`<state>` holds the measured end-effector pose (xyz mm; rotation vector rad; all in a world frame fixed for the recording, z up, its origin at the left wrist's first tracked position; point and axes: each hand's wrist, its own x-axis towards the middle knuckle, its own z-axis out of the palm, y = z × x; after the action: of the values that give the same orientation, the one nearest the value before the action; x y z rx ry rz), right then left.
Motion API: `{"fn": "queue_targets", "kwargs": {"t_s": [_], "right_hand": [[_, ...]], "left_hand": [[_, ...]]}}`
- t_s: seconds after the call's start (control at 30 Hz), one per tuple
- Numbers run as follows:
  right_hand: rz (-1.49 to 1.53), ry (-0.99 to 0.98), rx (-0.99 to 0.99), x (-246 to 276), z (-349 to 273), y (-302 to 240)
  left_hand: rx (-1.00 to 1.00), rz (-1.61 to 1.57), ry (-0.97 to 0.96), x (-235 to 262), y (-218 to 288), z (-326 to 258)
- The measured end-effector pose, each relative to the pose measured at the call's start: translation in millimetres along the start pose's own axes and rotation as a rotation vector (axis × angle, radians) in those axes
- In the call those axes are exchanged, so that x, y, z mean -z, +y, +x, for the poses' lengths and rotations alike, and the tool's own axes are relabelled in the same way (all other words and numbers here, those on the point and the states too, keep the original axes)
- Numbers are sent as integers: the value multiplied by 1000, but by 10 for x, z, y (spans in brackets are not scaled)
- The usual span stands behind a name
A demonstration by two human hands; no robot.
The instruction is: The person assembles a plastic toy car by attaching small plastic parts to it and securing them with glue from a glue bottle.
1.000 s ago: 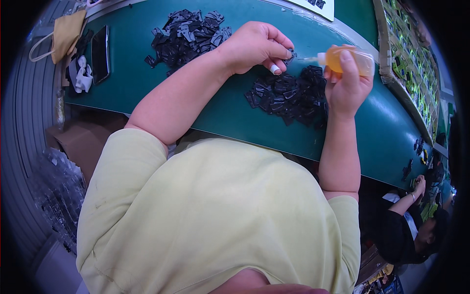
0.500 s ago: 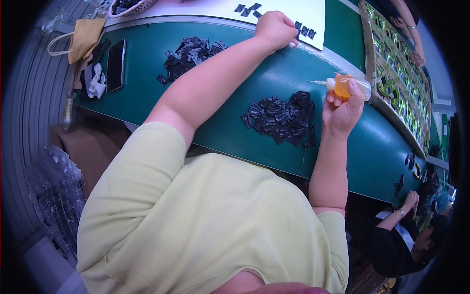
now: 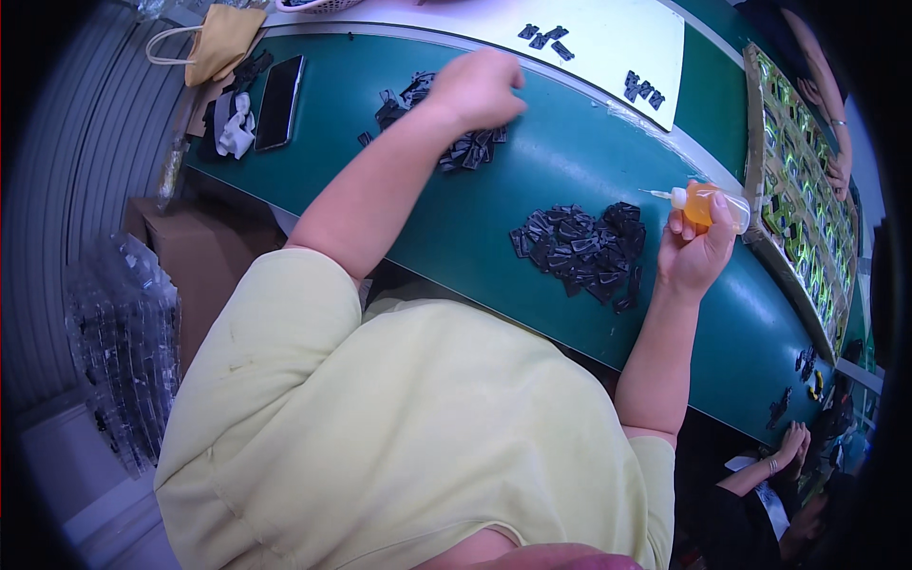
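gripping the small orange squeeze bottle [image 3: 705, 204] in our right hand [image 3: 698, 252], it lies nearly level, nozzle pointing left; our left hand [image 3: 478, 87] curls closed over the far heap of black plastic pieces [image 3: 446, 128].

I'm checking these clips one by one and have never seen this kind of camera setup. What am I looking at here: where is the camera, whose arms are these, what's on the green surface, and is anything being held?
The single view comes from a wide fisheye camera worn on a person's head, looking down, so their yellow shirt fills the lower part and straight edges bend. Both arms are the wearer's own. The left hand rests on a farther pile of small black parts on the green table. The right hand holds a small orange squeeze bottle with a thin nozzle, beside a nearer black pile. A dark phone lies at the far left, and a white sheet carries a few more black parts. Other people's hands show at the right edge.
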<state>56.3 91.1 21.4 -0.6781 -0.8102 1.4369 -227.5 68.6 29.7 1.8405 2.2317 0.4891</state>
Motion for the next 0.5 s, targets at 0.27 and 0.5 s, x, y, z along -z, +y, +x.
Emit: {"fn": "queue_targets", "kwargs": {"t_s": [0.27, 0.5], "right_hand": [[-40, -16, 7, -1, 4, 71], [-54, -20, 4, 11, 2, 86]], "left_hand": [[53, -70, -165, 57, -384, 93], [54, -26, -266, 146, -154, -19]]}}
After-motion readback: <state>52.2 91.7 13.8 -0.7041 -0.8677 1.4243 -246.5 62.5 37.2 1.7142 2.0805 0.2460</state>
